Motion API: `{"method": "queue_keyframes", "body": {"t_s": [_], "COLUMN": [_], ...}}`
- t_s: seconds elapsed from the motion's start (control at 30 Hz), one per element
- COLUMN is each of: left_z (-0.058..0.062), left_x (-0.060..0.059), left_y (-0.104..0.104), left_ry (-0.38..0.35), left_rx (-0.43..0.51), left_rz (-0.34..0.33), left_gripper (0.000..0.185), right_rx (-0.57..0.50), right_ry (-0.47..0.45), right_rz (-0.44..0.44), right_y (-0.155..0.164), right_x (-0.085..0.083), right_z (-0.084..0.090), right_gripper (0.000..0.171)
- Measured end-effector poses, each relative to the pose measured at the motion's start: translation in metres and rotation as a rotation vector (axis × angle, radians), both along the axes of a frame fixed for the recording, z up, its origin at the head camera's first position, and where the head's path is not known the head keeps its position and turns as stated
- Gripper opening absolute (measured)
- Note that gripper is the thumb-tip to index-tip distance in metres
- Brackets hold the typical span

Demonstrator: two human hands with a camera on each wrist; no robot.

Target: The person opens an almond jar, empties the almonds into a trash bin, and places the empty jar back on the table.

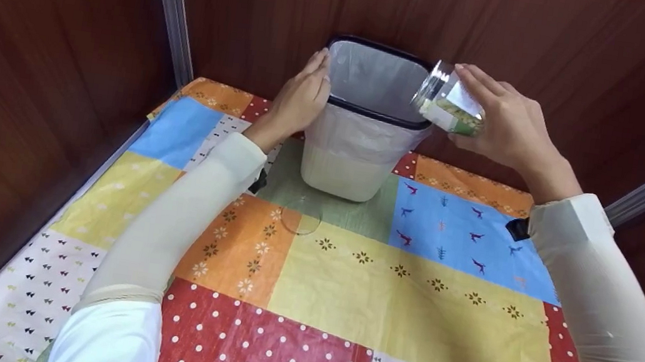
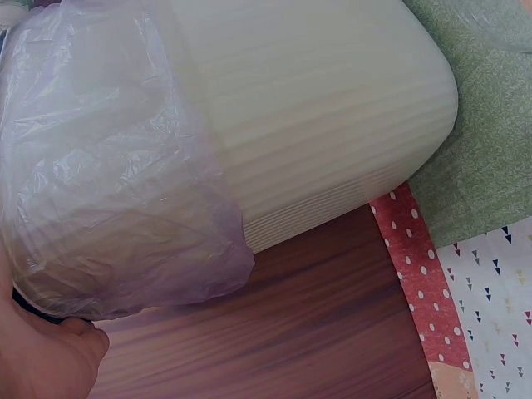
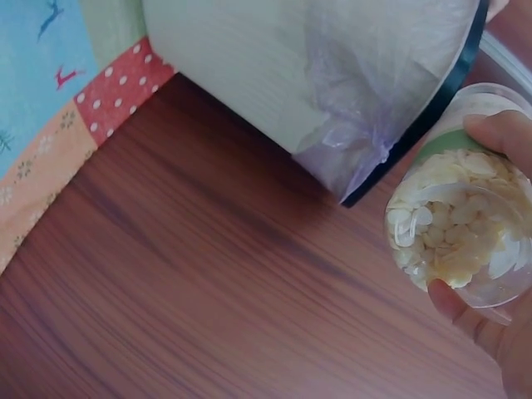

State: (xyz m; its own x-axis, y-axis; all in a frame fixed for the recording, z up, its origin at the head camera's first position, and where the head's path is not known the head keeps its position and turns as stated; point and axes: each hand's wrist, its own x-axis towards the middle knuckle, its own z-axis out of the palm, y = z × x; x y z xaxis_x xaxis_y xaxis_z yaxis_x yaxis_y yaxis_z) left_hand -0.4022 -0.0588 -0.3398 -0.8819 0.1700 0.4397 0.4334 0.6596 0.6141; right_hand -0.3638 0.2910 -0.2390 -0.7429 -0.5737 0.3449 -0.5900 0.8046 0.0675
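Observation:
A whitish trash bin (image 1: 348, 175) with a black rim and a clear plastic liner stands upright against the back wall. My left hand (image 1: 303, 93) grips its rim on the left side; in the left wrist view, fingertips (image 2: 83, 337) show just outside the dark edge. My right hand (image 1: 510, 122) holds a clear jar (image 1: 456, 108) tilted sideways at the bin's right rim, its mouth towards the opening. Through the jar's base, the right wrist view shows pale flat pieces (image 3: 453, 237) inside. A green and white label wraps the jar. The bin's floor is hidden.
A transparent round disc (image 1: 302, 216), perhaps a lid, lies on the patchwork tablecloth (image 1: 347, 273) before the bin. Dark wooden panels (image 1: 259, 2) enclose the back and sides, with metal strips (image 1: 174, 2) at the corners.

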Motion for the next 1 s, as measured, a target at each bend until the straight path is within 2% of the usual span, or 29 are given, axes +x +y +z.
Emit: {"method": "queue_keyframes", "body": {"t_s": [0.5,0.77,1.0], "left_z": [0.0031,0.0001,-0.0008], "left_x": [0.0002,0.0007,0.0009], "left_y": [0.0011,0.0011,-0.0014], "left_ry": [0.005,-0.001,0.012], "left_rx": [-0.011,-0.008,-0.018], "left_rz": [-0.001,-0.019,-0.008], "left_gripper": [0.055,0.057,0.056], "right_rx": [0.031,0.039,0.037], "right_ry": [0.020,0.034,0.046], "right_rz": [0.020,0.038,0.049], "right_y": [-0.0021,-0.0022,-0.0072], "right_x": [0.0003,-0.0009,-0.0036], "right_z": [0.0045,0.0026,0.0012], "right_gripper": [0.109,0.107,0.108]}}
